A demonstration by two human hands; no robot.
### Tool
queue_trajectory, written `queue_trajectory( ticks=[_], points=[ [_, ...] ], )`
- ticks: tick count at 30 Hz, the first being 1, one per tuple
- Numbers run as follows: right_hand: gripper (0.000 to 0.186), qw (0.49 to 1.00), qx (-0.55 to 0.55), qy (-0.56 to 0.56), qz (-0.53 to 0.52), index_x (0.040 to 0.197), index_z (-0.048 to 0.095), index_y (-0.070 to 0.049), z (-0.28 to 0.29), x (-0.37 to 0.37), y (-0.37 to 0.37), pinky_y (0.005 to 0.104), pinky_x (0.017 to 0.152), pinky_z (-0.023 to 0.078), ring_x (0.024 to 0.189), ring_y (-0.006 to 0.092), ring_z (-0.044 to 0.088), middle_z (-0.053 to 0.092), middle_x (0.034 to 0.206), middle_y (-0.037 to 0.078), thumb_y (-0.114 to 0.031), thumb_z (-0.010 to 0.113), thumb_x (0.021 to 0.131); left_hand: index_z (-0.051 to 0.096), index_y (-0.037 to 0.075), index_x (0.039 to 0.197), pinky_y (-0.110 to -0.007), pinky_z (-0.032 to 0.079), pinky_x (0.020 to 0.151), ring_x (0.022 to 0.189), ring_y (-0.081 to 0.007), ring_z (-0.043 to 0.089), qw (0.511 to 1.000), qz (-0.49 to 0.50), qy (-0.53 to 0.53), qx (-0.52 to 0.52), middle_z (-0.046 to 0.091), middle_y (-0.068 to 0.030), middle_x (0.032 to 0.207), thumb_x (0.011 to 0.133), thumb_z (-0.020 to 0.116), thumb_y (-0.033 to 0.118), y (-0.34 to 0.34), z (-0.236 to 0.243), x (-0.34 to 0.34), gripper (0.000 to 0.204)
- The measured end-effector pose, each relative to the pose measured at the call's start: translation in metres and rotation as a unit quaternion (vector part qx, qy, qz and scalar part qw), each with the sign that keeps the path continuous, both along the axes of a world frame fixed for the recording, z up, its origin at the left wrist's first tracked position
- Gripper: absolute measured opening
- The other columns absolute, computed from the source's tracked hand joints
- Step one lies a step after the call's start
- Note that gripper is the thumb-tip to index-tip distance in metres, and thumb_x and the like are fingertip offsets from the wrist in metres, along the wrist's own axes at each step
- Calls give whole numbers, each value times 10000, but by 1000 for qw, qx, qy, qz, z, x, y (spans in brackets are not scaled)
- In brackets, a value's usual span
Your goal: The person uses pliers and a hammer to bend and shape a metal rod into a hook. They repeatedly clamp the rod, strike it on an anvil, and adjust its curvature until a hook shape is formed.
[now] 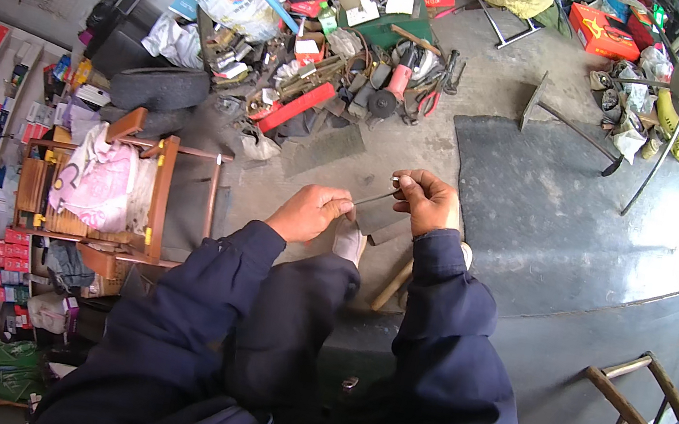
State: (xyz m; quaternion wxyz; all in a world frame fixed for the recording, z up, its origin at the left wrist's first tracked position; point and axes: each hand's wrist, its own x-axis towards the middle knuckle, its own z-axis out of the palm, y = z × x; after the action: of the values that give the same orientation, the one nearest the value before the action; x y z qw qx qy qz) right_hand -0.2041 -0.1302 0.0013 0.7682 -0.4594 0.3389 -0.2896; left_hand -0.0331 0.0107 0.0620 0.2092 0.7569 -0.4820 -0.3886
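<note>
Between my hands runs a thin, dark metal rod point(375, 197), slanting up to the right. My left hand point(308, 213) is closed, pinching the rod's lower left end between thumb and fingers. At the upper end my right hand point(429, 204) is closed too, its thumb and forefinger on a small shiny metal piece point(396, 182). Whether that piece is joined to the rod, I cannot tell. Below the hands, a light shoe point(349, 241) and a greyish flat piece point(391, 228) show on the floor, with a wooden handle point(392, 286) beside my leg.
A heap of tools lies ahead, with a red angle grinder point(398, 83) at its right. A wooden chair point(163, 200) bearing a pink cloth stands left. A dark mat point(536, 218) covers the right floor, with a long-handled tool point(582, 130) on it. A wooden stool point(621, 407) is lower right.
</note>
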Motion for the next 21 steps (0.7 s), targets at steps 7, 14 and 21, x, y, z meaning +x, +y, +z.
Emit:
queue_trajectory(
  ticks=[7, 14, 21],
  points=[
    [234, 991, -23, 120, 46, 1180, 693, 14, -21, 7, 2, 285, 699, 580, 834, 145, 672, 711, 978, 87, -109, 598, 1006, 707, 15, 994, -330, 507, 729, 785, -175, 654, 997, 19, 63, -47, 719, -99, 844, 1004, 585, 205, 0, -72, 15, 226],
    [307, 944, -66, 316, 67, 1113, 721, 9, -121, -32, 15, 331, 739, 560, 809, 182, 719, 745, 880, 167, -188, 687, 880, 658, 64, 982, -465, 494, 703, 828, -416, 647, 997, 56, -33, -40, 683, -195, 869, 987, 594, 274, 40, -202, 60, 220],
    [407, 798, -169, 553, 167, 1195, 682, 7, -250, -89, 86, 363, 802, 565, 848, 280, 737, 751, 928, 199, -217, 696, 855, 609, 64, 989, -520, 454, 658, 807, -447, 627, 992, 108, -65, -10, 653, -222, 842, 986, 595, 234, 80, -314, 63, 170]
  ],
)
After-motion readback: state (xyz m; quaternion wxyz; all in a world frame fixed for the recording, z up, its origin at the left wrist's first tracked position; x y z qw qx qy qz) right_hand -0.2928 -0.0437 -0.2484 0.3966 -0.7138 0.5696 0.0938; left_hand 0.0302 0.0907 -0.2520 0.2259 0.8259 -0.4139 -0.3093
